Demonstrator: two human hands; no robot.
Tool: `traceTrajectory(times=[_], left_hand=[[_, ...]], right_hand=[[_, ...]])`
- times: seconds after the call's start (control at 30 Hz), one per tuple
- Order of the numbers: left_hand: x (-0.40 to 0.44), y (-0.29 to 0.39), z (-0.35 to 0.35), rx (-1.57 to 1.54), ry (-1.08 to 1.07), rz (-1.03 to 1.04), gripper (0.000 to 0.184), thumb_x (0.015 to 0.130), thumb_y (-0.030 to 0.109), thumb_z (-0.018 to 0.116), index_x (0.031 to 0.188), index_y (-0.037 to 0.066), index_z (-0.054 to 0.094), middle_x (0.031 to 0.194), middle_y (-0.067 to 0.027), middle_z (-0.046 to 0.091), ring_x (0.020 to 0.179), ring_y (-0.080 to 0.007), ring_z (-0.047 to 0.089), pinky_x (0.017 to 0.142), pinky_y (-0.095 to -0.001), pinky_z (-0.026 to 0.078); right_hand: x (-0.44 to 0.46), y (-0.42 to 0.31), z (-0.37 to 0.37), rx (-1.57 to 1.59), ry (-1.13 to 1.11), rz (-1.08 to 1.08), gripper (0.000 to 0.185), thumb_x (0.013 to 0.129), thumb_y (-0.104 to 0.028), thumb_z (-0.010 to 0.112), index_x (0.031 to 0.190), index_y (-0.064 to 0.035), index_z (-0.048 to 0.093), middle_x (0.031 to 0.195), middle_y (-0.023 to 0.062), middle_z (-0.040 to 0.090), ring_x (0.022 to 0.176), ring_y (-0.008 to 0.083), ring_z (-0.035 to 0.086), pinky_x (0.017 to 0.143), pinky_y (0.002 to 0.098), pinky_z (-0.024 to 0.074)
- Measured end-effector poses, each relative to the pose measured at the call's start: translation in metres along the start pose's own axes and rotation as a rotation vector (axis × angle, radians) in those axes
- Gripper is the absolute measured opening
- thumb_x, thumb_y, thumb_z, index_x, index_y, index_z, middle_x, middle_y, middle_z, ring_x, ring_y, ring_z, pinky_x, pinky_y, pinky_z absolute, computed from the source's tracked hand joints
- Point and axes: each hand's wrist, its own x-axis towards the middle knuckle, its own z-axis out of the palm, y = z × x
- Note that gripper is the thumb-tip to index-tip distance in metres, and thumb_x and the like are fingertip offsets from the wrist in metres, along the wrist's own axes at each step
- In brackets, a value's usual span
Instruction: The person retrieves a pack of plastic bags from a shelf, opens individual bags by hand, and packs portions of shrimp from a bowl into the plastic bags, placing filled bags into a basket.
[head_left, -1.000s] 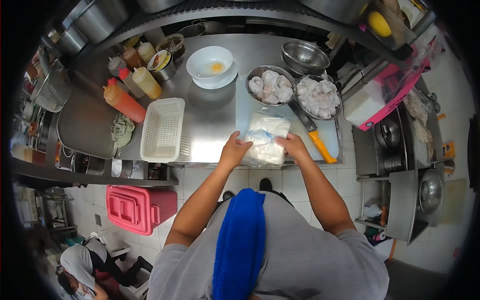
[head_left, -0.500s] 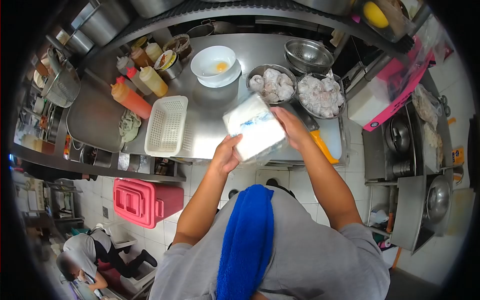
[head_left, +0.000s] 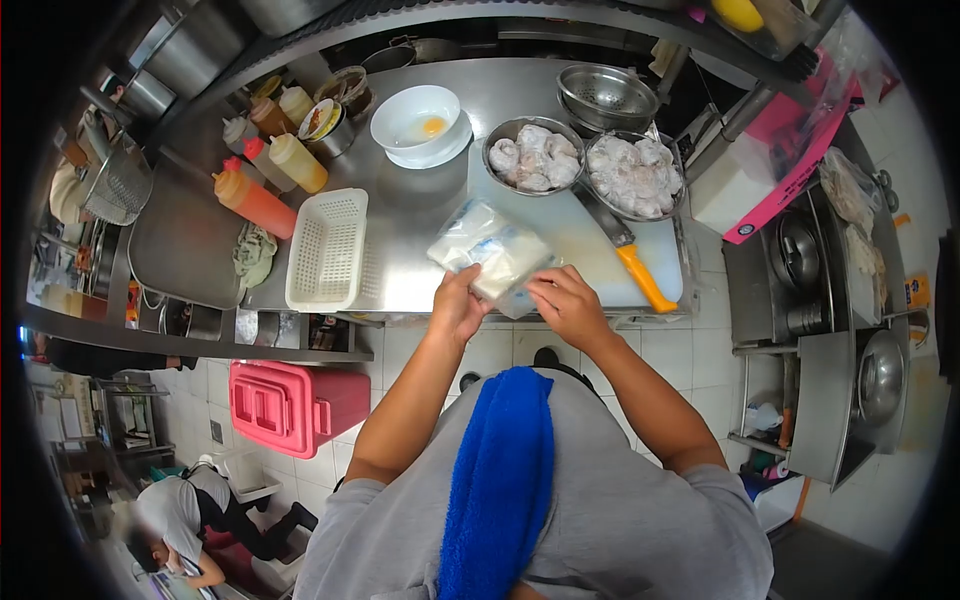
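Lower centre of the frame, blue towel [head_left: 495, 460] lies down the front of the worker's grey shirt [head_left: 640, 500]. Just above it, both bare hands are on one clear-plastic-wrapped white packet [head_left: 490, 245], mid-frame. Left hand [head_left: 458, 308] grips its near-left edge, thumb on top, other fingers mostly hidden. Right hand [head_left: 570, 308] has fingers drawn in narrow, pinching loose plastic at the near-right corner. Packet sits at a slant over the counter edge and the left side of the cutting board [head_left: 655, 250]; can't tell from here if it touches either.

Right of it, yellow-handled knife [head_left: 648, 280] lies on the board, handle toward the worker. Left of it, white perforated basket [head_left: 328, 240] on the steel counter [head_left: 415, 225].

Farther back: two metal bowls of white-coated pieces [head_left: 635, 175] side by side, right of centre; colander [head_left: 605, 95] behind them. White bowl [head_left: 400, 110] with egg yolk [head_left: 434, 126], upper centre. Squeeze bottles [head_left: 255, 205], upper left.

Off the counter: pink lidded bin [head_left: 290, 405] left, another person [head_left: 190, 510] bent over, lower left.
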Motion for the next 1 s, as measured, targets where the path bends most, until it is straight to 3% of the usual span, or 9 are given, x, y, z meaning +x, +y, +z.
traceTrajectory(times=[0.2, 0.3, 0.37, 0.53, 0.63, 0.7, 0.8, 0.9, 1.0], left_hand=[[-0.001, -0.003, -0.007, 0.145, 0.034, -0.065, 0.033, 0.088, 0.011, 0.055, 0.117, 0.005, 0.040, 0.112, -0.0117, 0.053, 0.103, -0.0270, 0.057, 0.080, -0.0482, 0.053], [-0.007, -0.003, -0.004, 0.135, 0.062, -0.076, 0.032, 0.088, 0.012, 0.055, 0.116, 0.006, 0.041, 0.113, -0.0106, 0.052, 0.102, -0.0265, 0.056, 0.077, -0.0478, 0.053], [-0.009, -0.002, -0.003, 0.124, 0.060, -0.072, 0.033, 0.088, 0.013, 0.055, 0.117, 0.006, 0.040, 0.115, -0.0106, 0.050, 0.102, -0.0263, 0.056, 0.076, -0.0473, 0.053], [-0.009, 0.001, -0.014, 0.127, 0.011, -0.103, 0.042, 0.087, 0.015, 0.057, 0.124, 0.007, 0.038, 0.118, -0.0105, 0.049, 0.102, -0.0254, 0.055, 0.076, -0.0431, 0.053], [-0.019, -0.003, -0.017, 0.454, 0.131, 0.060, 0.054, 0.085, 0.019, 0.062, 0.130, 0.005, 0.034, 0.121, -0.0108, 0.048, 0.103, -0.0251, 0.054, 0.079, -0.0440, 0.051], [-0.034, -0.009, -0.008, 1.114, 0.348, 0.921, 0.055, 0.080, 0.021, 0.068, 0.125, 0.004, 0.042, 0.121, -0.0125, 0.047, 0.101, -0.0272, 0.054, 0.081, -0.0428, 0.048], [-0.056, 0.009, 0.018, 1.498, 0.041, 1.009, 0.045, 0.076, 0.021, 0.072, 0.113, 0.003, 0.053, 0.121, -0.0149, 0.045, 0.098, -0.0314, 0.054, 0.080, -0.0421, 0.046], [-0.051, 0.002, 0.029, 1.573, -0.009, 0.928, 0.029, 0.075, 0.016, 0.071, 0.098, 0.004, 0.057, 0.110, -0.0122, 0.050, 0.093, -0.0301, 0.055, 0.075, -0.0403, 0.047], [-0.033, -0.007, 0.024, 1.591, -0.008, 0.968, 0.017, 0.077, 0.010, 0.066, 0.087, 0.003, 0.056, 0.100, -0.0105, 0.053, 0.086, -0.0294, 0.058, 0.068, -0.0390, 0.048]], right_hand=[[0.008, -0.006, 0.007, -0.056, 0.045, -0.018, 0.036, 0.078, 0.000, 0.061, 0.114, -0.0055, 0.060, 0.114, 0.0111, 0.057, 0.088, 0.0265, 0.057, 0.077, 0.0336, 0.0493], [0.011, -0.009, 0.011, 0.133, 0.065, 0.151, 0.041, 0.079, -0.001, 0.061, 0.119, -0.0062, 0.057, 0.120, 0.0107, 0.052, 0.086, 0.0238, 0.059, 0.075, 0.0331, 0.0500], [0.015, -0.009, 0.010, 0.140, -0.018, 0.260, 0.032, 0.078, 0.000, 0.062, 0.110, -0.0042, 0.060, 0.121, 0.0103, 0.051, 0.081, 0.0203, 0.061, 0.070, 0.0310, 0.0507], [0.021, 0.006, 0.014, 0.000, -0.006, 0.171, 0.015, 0.078, 0.000, 0.063, 0.092, -0.0032, 0.062, 0.117, 0.0101, 0.053, 0.077, 0.0183, 0.061, 0.065, 0.0283, 0.0503], [0.028, 0.006, 0.014, 0.094, 0.063, 0.202, 0.011, 0.078, -0.002, 0.064, 0.088, -0.0050, 0.061, 0.116, 0.0090, 0.055, 0.075, 0.0197, 0.062, 0.064, 0.0297, 0.0498], [0.029, 0.005, 0.015, 0.146, 0.099, 0.212, 0.012, 0.077, -0.004, 0.065, 0.088, -0.0068, 0.062, 0.115, 0.0081, 0.056, 0.072, 0.0209, 0.062, 0.064, 0.0316, 0.0496], [0.029, 0.002, 0.017, 0.103, 0.081, 0.164, 0.011, 0.077, -0.004, 0.066, 0.087, -0.0067, 0.062, 0.113, 0.0080, 0.056, 0.078, 0.0201, 0.061, 0.066, 0.0310, 0.0492], [0.029, -0.003, 0.021, 0.187, 0.049, 0.161, 0.012, 0.079, -0.001, 0.063, 0.091, -0.0019, 0.060, 0.113, 0.0104, 0.055, 0.086, 0.0196, 0.061, 0.072, 0.0280, 0.0508], [0.020, -0.016, 0.020, 0.308, 0.244, 0.235, 0.013, 0.082, -0.002, 0.061, 0.094, -0.0007, 0.058, 0.109, 0.0119, 0.057, 0.088, 0.0214, 0.061, 0.073, 0.0283, 0.0506]])
